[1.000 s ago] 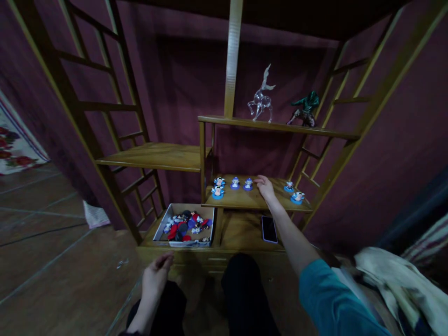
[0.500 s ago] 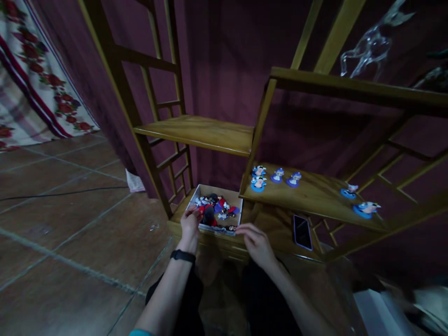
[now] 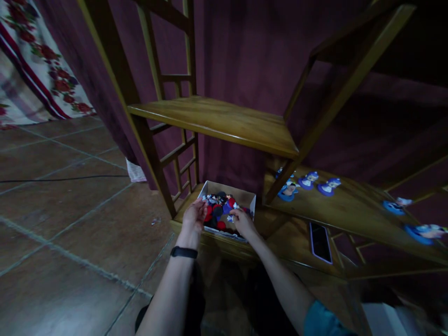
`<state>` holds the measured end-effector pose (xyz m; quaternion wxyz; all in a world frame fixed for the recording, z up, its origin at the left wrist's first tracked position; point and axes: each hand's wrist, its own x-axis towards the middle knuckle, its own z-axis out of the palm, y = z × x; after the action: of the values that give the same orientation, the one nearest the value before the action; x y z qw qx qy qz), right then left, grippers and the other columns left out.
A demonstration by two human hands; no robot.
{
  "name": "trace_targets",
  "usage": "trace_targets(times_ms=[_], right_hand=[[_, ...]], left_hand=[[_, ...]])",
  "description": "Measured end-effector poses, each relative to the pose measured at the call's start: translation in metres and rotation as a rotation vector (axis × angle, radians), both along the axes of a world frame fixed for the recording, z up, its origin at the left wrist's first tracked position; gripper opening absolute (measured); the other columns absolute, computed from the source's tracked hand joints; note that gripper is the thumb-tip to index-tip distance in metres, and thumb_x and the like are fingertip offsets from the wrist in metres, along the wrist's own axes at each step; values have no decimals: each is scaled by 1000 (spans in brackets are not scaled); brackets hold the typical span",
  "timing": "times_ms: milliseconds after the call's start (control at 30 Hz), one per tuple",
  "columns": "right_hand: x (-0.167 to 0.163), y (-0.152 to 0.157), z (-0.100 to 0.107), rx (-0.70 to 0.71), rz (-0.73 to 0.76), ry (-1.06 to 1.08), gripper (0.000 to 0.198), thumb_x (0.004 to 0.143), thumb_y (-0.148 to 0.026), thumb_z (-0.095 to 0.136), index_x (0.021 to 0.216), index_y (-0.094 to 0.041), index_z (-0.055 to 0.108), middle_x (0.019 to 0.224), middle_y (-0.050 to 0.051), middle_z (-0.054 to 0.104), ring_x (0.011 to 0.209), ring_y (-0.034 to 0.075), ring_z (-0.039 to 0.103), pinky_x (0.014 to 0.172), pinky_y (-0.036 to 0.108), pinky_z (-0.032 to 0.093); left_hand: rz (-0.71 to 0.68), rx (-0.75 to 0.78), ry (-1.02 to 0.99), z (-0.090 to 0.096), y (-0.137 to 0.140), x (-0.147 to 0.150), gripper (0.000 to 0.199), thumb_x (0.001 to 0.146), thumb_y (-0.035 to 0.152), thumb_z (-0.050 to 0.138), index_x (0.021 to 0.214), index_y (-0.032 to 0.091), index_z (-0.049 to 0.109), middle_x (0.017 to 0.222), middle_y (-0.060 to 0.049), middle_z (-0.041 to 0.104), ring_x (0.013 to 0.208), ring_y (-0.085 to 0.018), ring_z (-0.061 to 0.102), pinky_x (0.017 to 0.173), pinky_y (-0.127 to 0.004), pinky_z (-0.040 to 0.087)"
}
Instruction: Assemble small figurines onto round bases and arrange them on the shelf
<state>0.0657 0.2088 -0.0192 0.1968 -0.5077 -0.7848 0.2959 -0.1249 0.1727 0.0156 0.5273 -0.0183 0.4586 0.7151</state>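
Note:
An open cardboard box (image 3: 239,236) with white edges holds a jumble of small figurines (image 3: 217,210) on red, black and purple round bases. At its left side is my left hand (image 3: 194,215), wearing a black wristband, fingers loosely curled and apart over the rim, with nothing visible in them. My right hand (image 3: 244,224) reaches over the box's front right part. Its thumb and fingers pinch at a small white-and-purple figurine (image 3: 230,218) among the others; the fingertips partly hide the contact.
Wooden shelving surrounds the box, with an upper shelf (image 3: 217,119) above it. On the right shelf (image 3: 350,205) stand several figurines on blue and purple bases. A phone (image 3: 320,242) lies on the lower board. A cable (image 3: 63,178) crosses the tiled floor.
My right hand has moved from the box's front right corner inward over the figurines. The left hand stays by the left rim. The view has shifted nearer to the shelving.

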Motion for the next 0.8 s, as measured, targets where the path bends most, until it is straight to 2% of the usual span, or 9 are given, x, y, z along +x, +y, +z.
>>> trace_targets(times_ms=[167, 367, 467, 600, 700, 800], right_hand=[[-9, 4, -17, 33, 1, -275, 35, 79, -12, 47, 109, -25, 59, 123, 5, 51, 113, 19, 47, 96, 30, 34], [-9, 2, -25, 19, -15, -387, 49, 75, -12, 52, 123, -25, 49, 128, 8, 46, 117, 22, 45, 96, 31, 33], [-12, 7, -27, -17, -59, -321, 42, 76, -15, 52, 117, -25, 52, 120, 6, 54, 110, 20, 50, 90, 28, 37], [-15, 18, -23, -49, -128, -106, 28, 76, -22, 53, 104, -25, 56, 95, 1, 63, 89, 17, 58, 78, 28, 43], [-16, 23, -16, 24, -20, 83, 25, 72, -18, 56, 97, -24, 59, 92, 0, 61, 87, 15, 57, 79, 27, 43], [-17, 24, -11, 14, 73, 217, 25, 70, -18, 58, 95, -23, 60, 93, 0, 59, 82, 14, 56, 76, 27, 45]], left_hand=[[-62, -16, -56, 1, 3, 2, 18, 76, -1, 51, 87, 12, 57, 70, -4, 63, 53, -7, 60, 44, -13, 46], [-78, -49, -55, -1, 7, 3, 17, 76, 0, 51, 85, 12, 57, 72, -5, 63, 54, -7, 60, 44, -13, 45], [-116, -61, 5, -1, 7, 6, 17, 76, 1, 50, 85, 13, 58, 73, -4, 63, 55, -6, 59, 47, -13, 45], [-221, -81, 150, -1, 6, 18, 14, 73, 6, 56, 84, 14, 60, 72, -4, 63, 56, -7, 58, 49, -16, 44], [-327, -70, 318, -1, 6, 30, 16, 67, 10, 63, 83, 14, 64, 71, -3, 64, 59, -9, 58, 53, -18, 44], [-406, -66, 402, -3, 7, 40, 17, 63, 11, 67, 79, 15, 66, 68, -2, 63, 59, -9, 56, 53, -19, 43]])
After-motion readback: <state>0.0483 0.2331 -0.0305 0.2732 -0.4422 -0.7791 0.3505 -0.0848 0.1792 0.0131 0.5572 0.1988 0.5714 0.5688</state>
